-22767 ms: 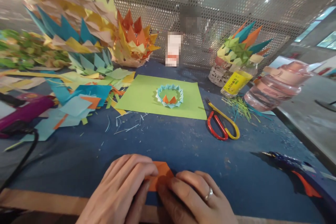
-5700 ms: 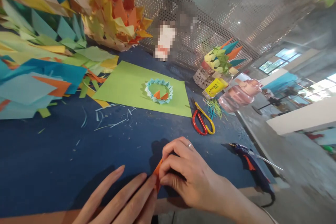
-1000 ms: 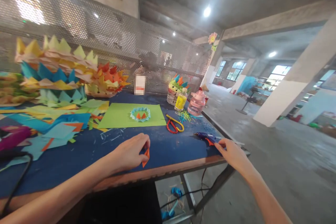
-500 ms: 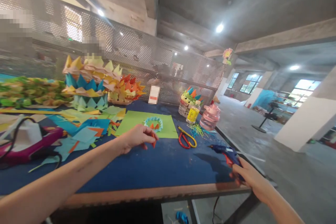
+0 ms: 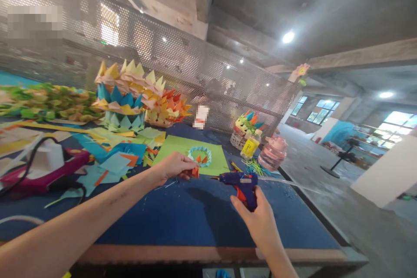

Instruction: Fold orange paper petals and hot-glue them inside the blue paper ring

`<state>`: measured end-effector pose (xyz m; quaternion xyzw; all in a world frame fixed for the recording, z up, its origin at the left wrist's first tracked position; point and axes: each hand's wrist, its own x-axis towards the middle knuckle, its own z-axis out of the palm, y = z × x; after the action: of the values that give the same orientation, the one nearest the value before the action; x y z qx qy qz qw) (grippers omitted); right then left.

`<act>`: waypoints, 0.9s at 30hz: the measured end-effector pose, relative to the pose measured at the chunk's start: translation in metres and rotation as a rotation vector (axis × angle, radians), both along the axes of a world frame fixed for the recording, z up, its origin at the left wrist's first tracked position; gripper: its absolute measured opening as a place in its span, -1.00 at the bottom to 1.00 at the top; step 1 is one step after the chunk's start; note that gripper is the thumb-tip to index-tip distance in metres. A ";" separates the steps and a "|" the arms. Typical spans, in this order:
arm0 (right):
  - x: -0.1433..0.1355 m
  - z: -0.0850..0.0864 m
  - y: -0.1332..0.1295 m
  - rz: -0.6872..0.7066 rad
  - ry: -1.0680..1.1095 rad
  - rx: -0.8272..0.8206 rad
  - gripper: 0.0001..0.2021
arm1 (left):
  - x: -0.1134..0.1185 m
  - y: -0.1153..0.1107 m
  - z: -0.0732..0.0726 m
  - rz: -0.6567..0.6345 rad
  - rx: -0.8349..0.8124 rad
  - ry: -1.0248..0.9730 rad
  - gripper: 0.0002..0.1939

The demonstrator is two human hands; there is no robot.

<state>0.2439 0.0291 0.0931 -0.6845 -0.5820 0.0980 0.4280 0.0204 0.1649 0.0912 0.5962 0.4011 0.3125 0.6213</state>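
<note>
Between its fingertips, my left hand (image 5: 177, 166) pinches a small orange folded paper piece (image 5: 195, 172) at the front edge of a green sheet (image 5: 176, 147). A ring of light blue folded paper (image 5: 208, 157) lies on that sheet with orange pieces inside it. My right hand (image 5: 257, 210) is wrapped round the handle of a blue glue gun (image 5: 239, 179). The gun's nozzle points left at the orange piece, a short gap away. Scissors (image 5: 235, 166) lie behind the gun, mostly hidden by it.
Folded paper crowns (image 5: 122, 108) and paper scraps (image 5: 112, 160) cover the left, beside a magenta tool (image 5: 68, 165). A yellow-labelled bottle (image 5: 250, 145), a pink jar (image 5: 273, 153) and a woven basket (image 5: 239, 137) stand at the back right. A mesh panel (image 5: 182, 65) rises behind.
My right hand has brought the glue gun left from the table's right edge, close to the orange piece. My left hand still holds that piece. The view has shifted slightly.
</note>
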 end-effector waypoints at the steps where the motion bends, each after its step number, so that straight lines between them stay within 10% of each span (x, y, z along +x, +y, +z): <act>1: -0.006 -0.002 0.003 -0.018 -0.055 0.013 -0.63 | -0.001 0.000 0.001 0.002 0.006 0.009 -0.72; 27: -0.036 -0.034 0.024 -0.156 -0.798 0.422 -0.69 | -0.004 0.001 -0.006 -0.066 0.116 0.110 -0.83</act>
<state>0.2077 0.0528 0.0593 -0.6084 -0.6552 -0.3267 0.3063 0.0167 0.1659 0.0848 0.6602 0.3962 0.2813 0.5727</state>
